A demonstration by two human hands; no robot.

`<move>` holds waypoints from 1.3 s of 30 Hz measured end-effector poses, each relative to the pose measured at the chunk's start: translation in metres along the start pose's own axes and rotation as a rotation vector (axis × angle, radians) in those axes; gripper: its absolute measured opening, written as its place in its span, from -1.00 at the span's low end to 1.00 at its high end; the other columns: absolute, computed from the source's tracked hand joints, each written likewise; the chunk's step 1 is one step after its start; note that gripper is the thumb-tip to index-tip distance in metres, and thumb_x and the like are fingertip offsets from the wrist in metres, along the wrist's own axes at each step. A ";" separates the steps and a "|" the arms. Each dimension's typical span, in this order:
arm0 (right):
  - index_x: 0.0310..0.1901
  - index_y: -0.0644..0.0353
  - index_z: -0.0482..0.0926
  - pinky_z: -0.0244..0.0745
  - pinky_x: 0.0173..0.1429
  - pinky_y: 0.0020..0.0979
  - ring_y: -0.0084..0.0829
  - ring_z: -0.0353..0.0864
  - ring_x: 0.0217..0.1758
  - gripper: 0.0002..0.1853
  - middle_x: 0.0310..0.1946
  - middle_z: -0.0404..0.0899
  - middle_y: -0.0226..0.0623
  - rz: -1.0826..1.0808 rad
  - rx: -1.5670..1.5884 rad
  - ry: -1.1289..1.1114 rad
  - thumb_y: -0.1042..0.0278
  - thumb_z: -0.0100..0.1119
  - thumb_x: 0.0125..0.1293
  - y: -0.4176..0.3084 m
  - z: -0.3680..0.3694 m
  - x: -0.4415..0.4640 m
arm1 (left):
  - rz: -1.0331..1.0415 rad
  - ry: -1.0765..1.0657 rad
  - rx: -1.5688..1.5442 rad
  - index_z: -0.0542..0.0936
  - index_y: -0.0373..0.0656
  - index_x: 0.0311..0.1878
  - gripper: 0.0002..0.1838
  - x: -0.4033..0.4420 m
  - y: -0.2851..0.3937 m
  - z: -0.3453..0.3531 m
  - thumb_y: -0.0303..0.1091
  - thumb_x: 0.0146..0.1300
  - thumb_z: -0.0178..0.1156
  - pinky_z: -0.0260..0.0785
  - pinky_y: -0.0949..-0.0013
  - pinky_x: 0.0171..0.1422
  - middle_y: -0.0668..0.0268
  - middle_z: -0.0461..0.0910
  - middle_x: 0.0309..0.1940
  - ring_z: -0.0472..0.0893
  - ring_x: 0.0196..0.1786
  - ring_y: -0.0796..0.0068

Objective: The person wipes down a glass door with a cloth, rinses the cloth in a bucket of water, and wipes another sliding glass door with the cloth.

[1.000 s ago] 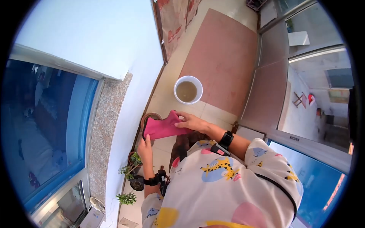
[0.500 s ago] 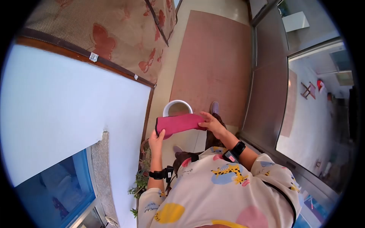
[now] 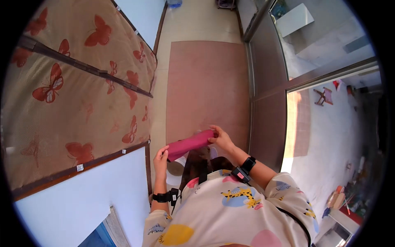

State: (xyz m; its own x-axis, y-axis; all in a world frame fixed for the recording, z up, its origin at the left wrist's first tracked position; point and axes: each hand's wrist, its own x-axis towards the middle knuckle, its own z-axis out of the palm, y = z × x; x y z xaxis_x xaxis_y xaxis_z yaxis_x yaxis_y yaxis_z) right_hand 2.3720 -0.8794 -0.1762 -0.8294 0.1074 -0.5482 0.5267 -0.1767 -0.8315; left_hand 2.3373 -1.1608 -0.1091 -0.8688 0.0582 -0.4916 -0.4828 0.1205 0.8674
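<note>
A magenta folded cloth (image 3: 190, 145) with dark edging is stretched between my two hands at waist height. My left hand (image 3: 161, 155) pinches its left end, thumb on the near side. Around the right end, the fingers of my right hand (image 3: 221, 140) are curled, with the index finger standing a little off. Below the cloth, near my left wrist, a white bucket (image 3: 176, 168) is on the floor, partly covered by the cloth and my clothes. What is in the bucket cannot be made out clearly.
A mesh curtain (image 3: 86, 119) with red butterflies hangs along the left, above a white wall (image 3: 98, 185). Ahead, a reddish mat (image 3: 207, 90) covers part of the tiled floor. To the right stands a metal-framed glass door (image 3: 267, 111); a folding stool (image 3: 324, 96) is beyond it.
My view has shifted forward along the mat, and the bucket is now lower and closer to me. Both hands keep hold of the cloth, which now slants up to the right and looks narrower.
</note>
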 end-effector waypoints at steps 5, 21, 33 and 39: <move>0.20 0.23 0.39 0.49 0.12 -0.40 -0.35 0.55 -0.02 -0.36 0.04 0.49 -0.19 0.011 -0.134 0.090 0.49 0.35 0.01 -0.072 -0.052 0.069 | 0.134 -0.176 0.141 0.54 -0.23 0.12 -0.66 0.115 0.050 0.047 -0.40 0.28 0.16 0.39 0.49 0.04 0.28 0.62 -0.08 0.58 -0.09 0.54; -0.21 0.20 0.59 0.43 0.08 -0.26 -0.11 0.48 0.06 -0.70 -0.09 0.56 -0.14 -0.570 -0.869 0.429 0.16 0.25 0.13 -0.260 -0.187 0.247 | 0.848 -0.246 1.157 0.59 -0.09 -0.25 -0.86 0.396 0.300 0.241 -0.40 0.08 0.21 0.37 0.18 -0.03 0.16 0.55 -0.14 0.52 -0.08 0.11; 0.00 0.26 0.44 0.49 -0.13 -0.29 -0.22 0.62 -0.25 -0.53 -0.27 0.59 -0.06 -0.357 -0.063 0.432 0.05 0.21 0.21 -0.436 -0.282 0.383 | -0.260 -0.829 -0.338 0.30 -0.22 0.26 -0.46 0.494 0.385 0.471 -0.02 0.39 -0.03 0.15 0.21 0.38 0.18 0.37 0.22 0.36 0.28 0.30; 0.09 0.15 0.53 0.46 0.09 -0.40 -0.36 0.54 0.07 -0.58 0.12 0.47 -0.21 -0.426 0.209 0.334 0.05 0.10 0.33 -0.436 -0.366 0.393 | -0.142 -0.877 -0.232 0.29 -0.14 0.25 -0.58 0.545 0.422 0.591 -0.27 0.38 0.05 0.22 0.26 0.31 0.23 0.41 0.16 0.40 0.22 0.33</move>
State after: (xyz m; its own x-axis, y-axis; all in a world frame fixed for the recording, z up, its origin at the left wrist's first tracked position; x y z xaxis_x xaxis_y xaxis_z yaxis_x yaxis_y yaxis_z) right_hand 1.8845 -0.4018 -0.0615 -0.8383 0.5087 -0.1963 0.0835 -0.2360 -0.9682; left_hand 1.7254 -0.4923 -0.0565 -0.4508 0.8005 -0.3948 -0.6711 -0.0123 0.7413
